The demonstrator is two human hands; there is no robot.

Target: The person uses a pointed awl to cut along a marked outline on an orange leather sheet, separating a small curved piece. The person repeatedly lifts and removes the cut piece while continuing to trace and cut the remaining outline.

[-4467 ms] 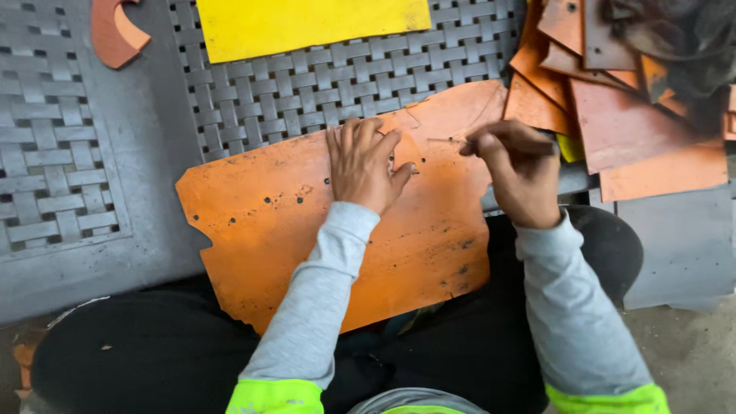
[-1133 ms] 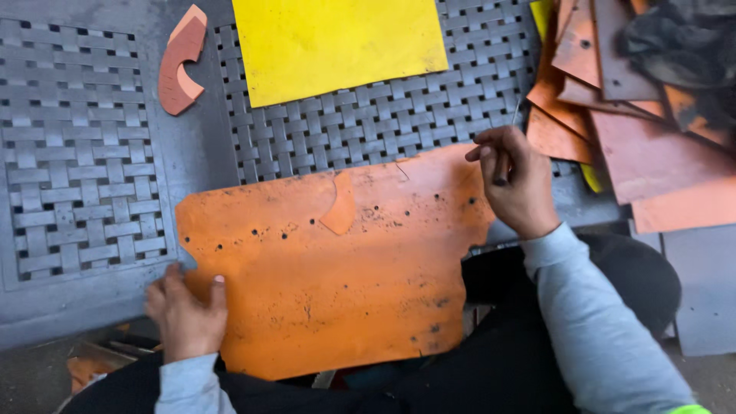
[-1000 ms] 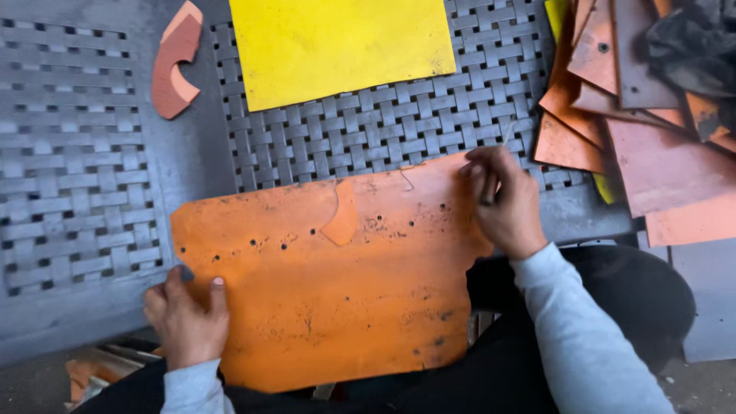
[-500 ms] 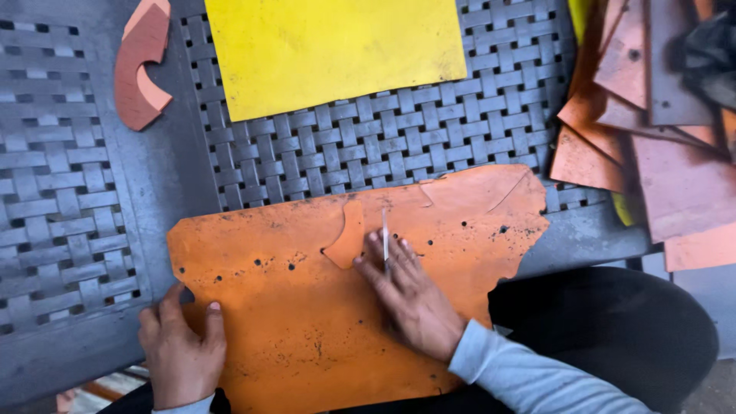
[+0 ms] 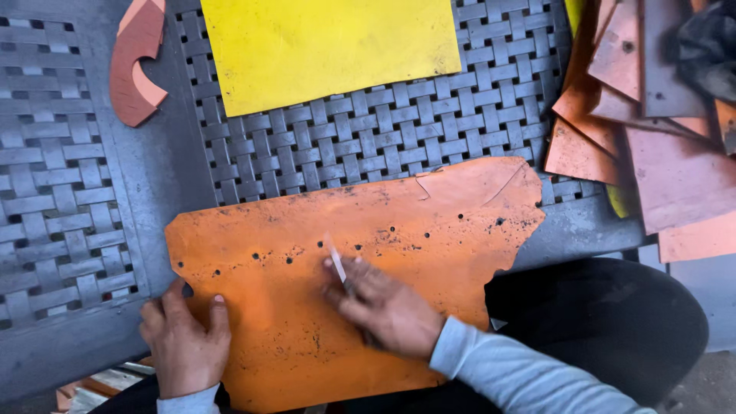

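Note:
A large orange sheet (image 5: 429, 230) with ragged edges and several small punched holes lies across my lap and the front of a grey woven metal surface (image 5: 368, 146). My left hand (image 5: 184, 341) grips the sheet's near left corner, thumb on top. My right hand (image 5: 383, 307) rests on the middle of the sheet and holds a thin pale blade (image 5: 336, 261), its tip pointing up and touching the sheet near a row of holes.
A yellow sheet (image 5: 330, 46) lies at the top centre on the woven surface. A curved salmon offcut (image 5: 136, 65) sits at the top left. A pile of orange and brown sheets (image 5: 652, 115) fills the right side. My dark trousers (image 5: 606, 322) show at lower right.
My right hand has come from the sheet's right edge to its middle with the blade. My left hand went from the sheet's centre to its near left corner. The small cut piece is gone.

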